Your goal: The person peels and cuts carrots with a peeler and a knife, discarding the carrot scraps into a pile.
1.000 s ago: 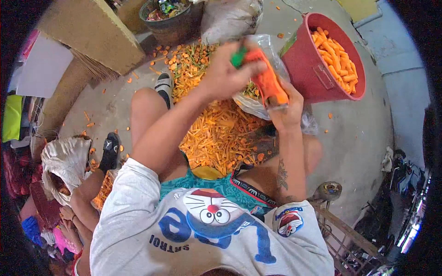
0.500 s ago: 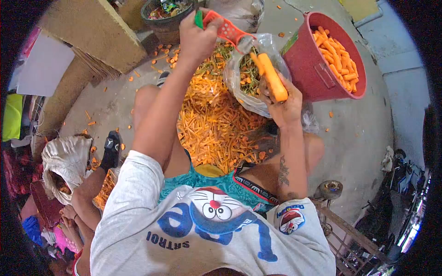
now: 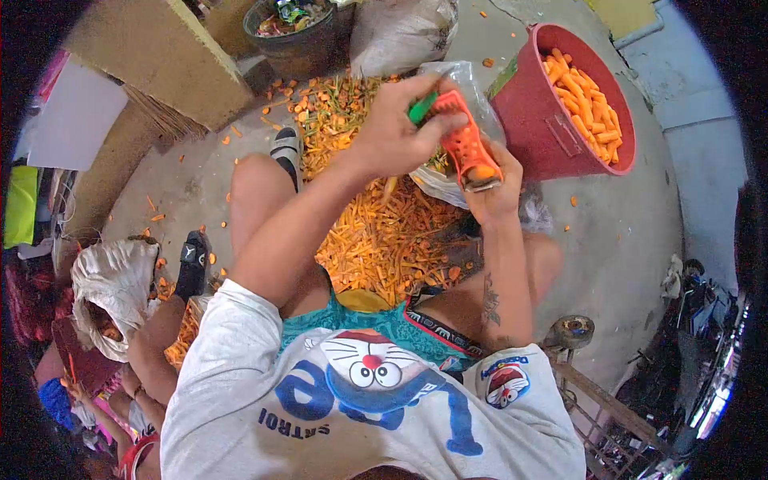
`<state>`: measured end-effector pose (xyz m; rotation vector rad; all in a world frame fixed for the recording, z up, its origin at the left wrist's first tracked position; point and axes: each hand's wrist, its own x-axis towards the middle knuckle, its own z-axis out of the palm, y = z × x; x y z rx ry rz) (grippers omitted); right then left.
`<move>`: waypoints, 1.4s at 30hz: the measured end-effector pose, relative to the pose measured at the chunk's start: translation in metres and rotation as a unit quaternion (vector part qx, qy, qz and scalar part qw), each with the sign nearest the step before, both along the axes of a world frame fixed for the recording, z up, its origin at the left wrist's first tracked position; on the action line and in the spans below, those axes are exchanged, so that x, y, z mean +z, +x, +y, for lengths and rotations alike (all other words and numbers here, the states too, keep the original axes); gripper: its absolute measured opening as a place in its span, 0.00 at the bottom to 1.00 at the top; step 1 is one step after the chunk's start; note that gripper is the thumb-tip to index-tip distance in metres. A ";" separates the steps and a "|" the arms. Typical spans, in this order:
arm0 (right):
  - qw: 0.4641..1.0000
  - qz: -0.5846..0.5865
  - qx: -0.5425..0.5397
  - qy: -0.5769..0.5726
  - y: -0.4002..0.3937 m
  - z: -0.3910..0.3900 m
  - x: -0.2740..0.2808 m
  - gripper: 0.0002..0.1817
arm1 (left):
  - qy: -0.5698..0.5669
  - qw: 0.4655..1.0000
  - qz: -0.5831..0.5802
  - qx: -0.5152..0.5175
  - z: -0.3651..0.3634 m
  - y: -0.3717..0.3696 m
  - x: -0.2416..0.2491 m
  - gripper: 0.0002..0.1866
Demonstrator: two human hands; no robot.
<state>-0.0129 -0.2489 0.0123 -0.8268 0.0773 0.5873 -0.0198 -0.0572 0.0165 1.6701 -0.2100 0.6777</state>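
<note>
My left hand (image 3: 400,132) is closed around an orange peeler (image 3: 462,136) with a green part at its grip. The peeler's blade end lies over a carrot (image 3: 482,171) that my right hand (image 3: 504,188) holds. Most of the carrot is hidden behind the peeler and my fingers. Just behind my hands is a clear plastic bag (image 3: 476,80), partly covered by them. A wide heap of carrot peelings (image 3: 392,232) spreads on the floor between my legs, with carrot tops and cut ends toward its far side.
A red tub (image 3: 528,120) of peeled carrots (image 3: 588,104) leans at the right. Farther back stand a dark bin (image 3: 292,48) and a whitish sack (image 3: 404,36). Another person's leg (image 3: 156,344) and an open sack (image 3: 116,280) are at the left; a metal rack (image 3: 608,408) is lower right.
My left hand has come down and right with the peeler, which now covers the carrot. My right hand has shifted little. At lower left, the other person's arm has moved.
</note>
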 end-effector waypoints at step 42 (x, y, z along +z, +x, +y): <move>0.994 -0.053 -0.044 -0.088 -0.007 0.002 0.014 0.24 | -0.047 0.998 -0.047 0.005 -0.014 0.000 -0.002 0.07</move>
